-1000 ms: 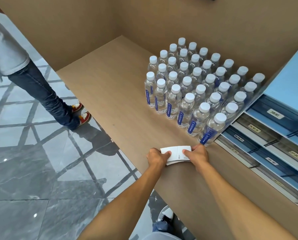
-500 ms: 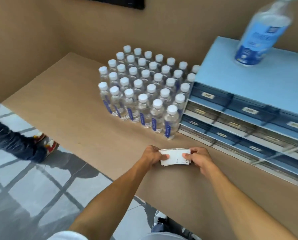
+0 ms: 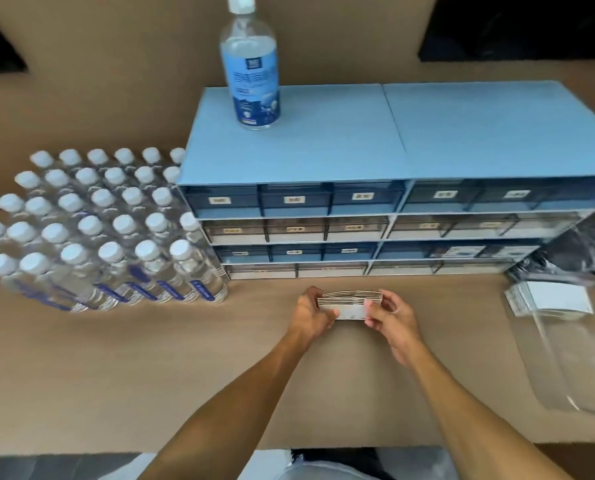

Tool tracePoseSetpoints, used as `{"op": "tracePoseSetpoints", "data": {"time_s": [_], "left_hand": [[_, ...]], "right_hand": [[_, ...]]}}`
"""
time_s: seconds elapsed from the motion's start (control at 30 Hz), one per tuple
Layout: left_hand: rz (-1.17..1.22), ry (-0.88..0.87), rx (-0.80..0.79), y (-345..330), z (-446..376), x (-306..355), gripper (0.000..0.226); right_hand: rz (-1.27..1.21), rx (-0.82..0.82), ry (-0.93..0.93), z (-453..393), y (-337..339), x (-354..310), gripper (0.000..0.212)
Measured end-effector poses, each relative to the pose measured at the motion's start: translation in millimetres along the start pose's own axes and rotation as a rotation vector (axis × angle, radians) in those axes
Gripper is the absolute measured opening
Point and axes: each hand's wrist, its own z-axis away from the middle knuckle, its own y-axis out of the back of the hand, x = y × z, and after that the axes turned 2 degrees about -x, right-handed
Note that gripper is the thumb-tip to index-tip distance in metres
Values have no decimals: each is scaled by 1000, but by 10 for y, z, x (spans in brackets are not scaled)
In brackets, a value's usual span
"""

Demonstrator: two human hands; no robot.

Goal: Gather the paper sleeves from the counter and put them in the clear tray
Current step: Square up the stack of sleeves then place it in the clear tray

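A stack of white paper sleeves [image 3: 350,301] with brown edges is held upright above the brown counter [image 3: 150,358]. My left hand [image 3: 310,313] grips its left end and my right hand [image 3: 391,317] grips its right end. The clear tray [image 3: 566,368] lies on the counter at the far right, well to the right of my hands. Its far end holds more white sleeves [image 3: 552,299].
A blue drawer cabinet [image 3: 375,216] stands just behind my hands, with a tall water bottle [image 3: 251,64] on top. Several small water bottles [image 3: 98,230] with white caps crowd the counter at left. A dark plastic bag [image 3: 580,251] lies behind the tray.
The view has swung right, bringing the whole cabinet and the clear tray into sight. My hands have lifted the sleeve stack off the counter and tipped it on edge.
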Motion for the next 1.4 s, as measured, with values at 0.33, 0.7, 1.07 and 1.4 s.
{"op": "tracePoseSetpoints", "data": {"time_s": [0.33, 0.7, 1.07, 1.4], "left_hand": [[112, -175, -70, -318, 159, -222, 29], [25, -223, 113, -527, -76, -230, 30], [152, -259, 315, -717, -126, -271, 25], [230, -289, 362, -802, -161, -347, 28]], "right_hand": [[-96, 183, -14, 5, 156, 284, 46], [-49, 321, 101, -63, 77, 362, 16], [63, 423, 178, -113, -61, 372, 22], [164, 370, 232, -131, -36, 463, 16]]}}
